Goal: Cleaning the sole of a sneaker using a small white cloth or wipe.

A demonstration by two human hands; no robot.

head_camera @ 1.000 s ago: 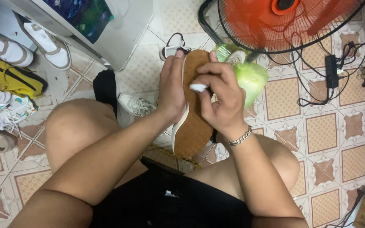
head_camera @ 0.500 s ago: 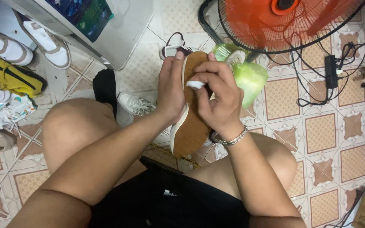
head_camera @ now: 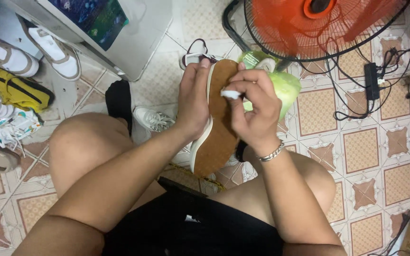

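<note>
Right hand: the right hand (head_camera: 255,106) sits just above the middle of the frame, fingers curled and pinching a small white wad (head_camera: 230,94), perhaps a cloth or wipe, against the sole of a shoe.
Left hand: the left hand (head_camera: 194,97) is wrapped around the shoe's left edge, thumb and fingers closed on it, holding it up between the knees.
Shoe: the shoe (head_camera: 216,118) stands nearly on end at frame centre, brown gum sole turned to the camera, white rim along its side, toe toward the top of the frame.
Change: against the pictures of a second and half a second ago, the shoe has kept its place and tilt and the left hand's hold looks the same; the right hand with the white wad has shifted only a little on the upper part of the sole. I judge this as small rubbing strokes in one spot, with the lower sole not yet reached.
Wrist: a silver bracelet (head_camera: 271,153) circles the right wrist.
Behind the hands: a green plastic bag (head_camera: 288,87) lies just right of the shoe.
Top right: an orange fan (head_camera: 328,23) stands on the tiled floor (head_camera: 366,151).
Left: other pairs of sneakers (head_camera: 53,52) sit at the upper left.
</note>
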